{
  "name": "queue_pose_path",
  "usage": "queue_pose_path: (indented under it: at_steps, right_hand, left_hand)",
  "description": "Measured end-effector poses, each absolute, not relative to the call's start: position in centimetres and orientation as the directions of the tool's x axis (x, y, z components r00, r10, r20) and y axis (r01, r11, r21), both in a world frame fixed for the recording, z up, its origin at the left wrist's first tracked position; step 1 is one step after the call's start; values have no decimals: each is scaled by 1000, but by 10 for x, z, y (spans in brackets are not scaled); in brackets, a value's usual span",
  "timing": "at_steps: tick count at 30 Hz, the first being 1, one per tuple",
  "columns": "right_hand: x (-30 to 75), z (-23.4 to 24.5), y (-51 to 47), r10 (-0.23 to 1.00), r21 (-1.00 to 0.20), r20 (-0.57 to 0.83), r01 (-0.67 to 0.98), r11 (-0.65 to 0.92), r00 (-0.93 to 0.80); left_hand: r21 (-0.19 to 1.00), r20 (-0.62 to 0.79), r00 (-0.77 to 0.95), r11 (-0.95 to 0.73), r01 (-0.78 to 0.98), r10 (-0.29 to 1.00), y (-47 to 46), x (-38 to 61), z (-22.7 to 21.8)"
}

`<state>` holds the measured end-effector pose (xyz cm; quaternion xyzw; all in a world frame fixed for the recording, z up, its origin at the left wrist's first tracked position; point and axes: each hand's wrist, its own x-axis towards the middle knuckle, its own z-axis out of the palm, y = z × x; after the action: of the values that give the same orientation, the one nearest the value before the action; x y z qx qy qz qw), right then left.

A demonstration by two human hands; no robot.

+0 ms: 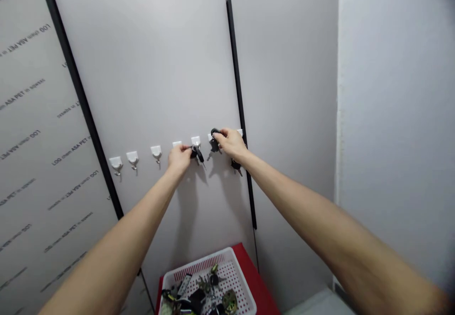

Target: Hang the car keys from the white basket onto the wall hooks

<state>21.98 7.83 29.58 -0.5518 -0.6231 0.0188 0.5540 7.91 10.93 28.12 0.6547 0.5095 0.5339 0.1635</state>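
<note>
A row of small white hooks is stuck on a grey cabinet door [156, 68]. My left hand [179, 157] is closed, pinching a black-headed key [197, 154] that hangs at one hook [195, 140]. My right hand [230, 143] is closed on another black key [214, 139] at the neighbouring hook to the right. A third black key [236, 165] hangs below my right wrist. Three hooks to the left, such as the leftmost hook [116, 163], carry no key.
A white perforated basket [209, 264] with several keys and small items rests on a red surface [256, 277] below. Black vertical handles [240, 106] run along the door edges. A film-covered panel [31, 139] stands at left, a plain wall [394, 116] at right.
</note>
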Motion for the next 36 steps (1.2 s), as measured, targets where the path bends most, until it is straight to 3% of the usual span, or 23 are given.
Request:
queue_pose_path:
  at_steps: [2,5,8,11,14,17,20,23,25,26,28,30,34,36]
  right_hand:
    - [214,302,75,753,-651,645,608,454,129]
    - [206,296,65,855,-689,516,565,454,-57]
    - [203,271,54,919,-706,325,590,391,-221]
    - [197,227,45,923,-675,85,660,330,-375]
    - [185,170,33,889,-561,-141,775,291,-436]
    - [172,124,22,865,-469,-219,826,312,-451]
    - [174,116,18,900,-532,-83,783,322,-427]
    - [197,149,28,920,-589,368,733,341,-133]
    - [217,180,40,755,-565,638,759,324,153]
    - [226,194,46,659,-563,705,772,294,263]
    - [239,214,57,546,-578,740,787,216,393]
    - [244,224,66,529,-585,723,801,126,445]
    - [245,224,73,501,-540,718,841,-39,484]
    - [246,221,73,496,-509,729,858,-70,473]
  left_hand:
    - [707,595,-76,-477,522,800,106,81,296]
    - [549,664,-56,-435,714,746,103,83,313]
    - [278,615,123,-360,891,779,103,78,326]
    - [37,606,301,-405,914,736,103,77,336]
    - [-22,710,303,-409,912,635,101,81,339]
    - [9,717,272,-399,917,642,102,84,337]
    - [147,724,139,-348,926,676,106,83,339]
    - [287,759,12,-352,891,651,106,83,345]
    - [309,776,28,-418,854,630,102,87,347]
    - [296,781,70,-466,834,621,100,91,347]
    - [249,783,175,-559,791,597,94,97,344]
    - [235,788,209,-597,767,579,91,99,343]
    - [354,811,4,-496,793,585,99,86,347]
    - [361,793,-11,-455,814,609,107,81,347]
